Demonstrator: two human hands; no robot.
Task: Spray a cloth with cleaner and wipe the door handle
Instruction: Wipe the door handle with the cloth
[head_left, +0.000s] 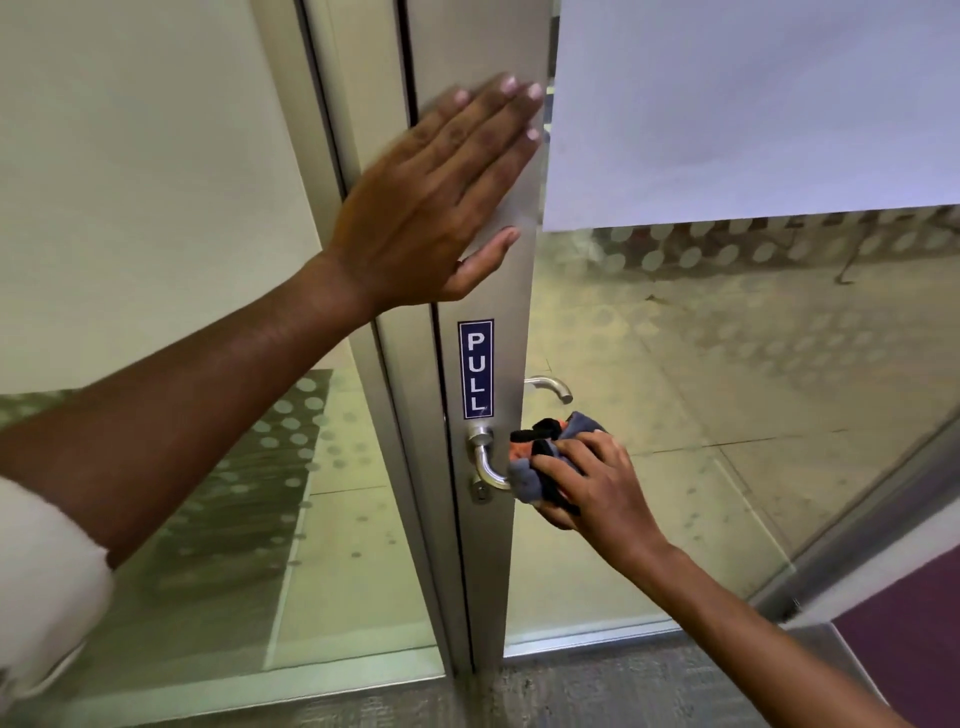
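Left hand (441, 192) lies flat against the metal door frame (498, 291) above the PULL sticker (476, 369), fingers (498, 109) released and spread, holding nothing; judged purpose is to brace the door so it does not swing while the handle gets rubbed. Right hand (587, 483) comes in from lower right, fingers clenched around a bunched cloth (540, 457), grey with orange and black patches, wrapped over the free end of the door handle (485, 462). The cloth touches the lever where it curves out; the round base and the bend of the lever are bare and visible, the gripping part is hidden under the cloth. Bunching it likely gives a thick pad that closes round the lever on all sides. A small keyhole (480, 493) sits just below the handle base. A second handle (550, 387) shows through the glass (701, 389) on the far side, untouched. No spray bottle in view, so the spraying looks already done, though cloth wetness cannot be told. Wiping step in hand; the base and bend likely remain to cover. A white sleeve cuff (47, 587) is at the left edge.
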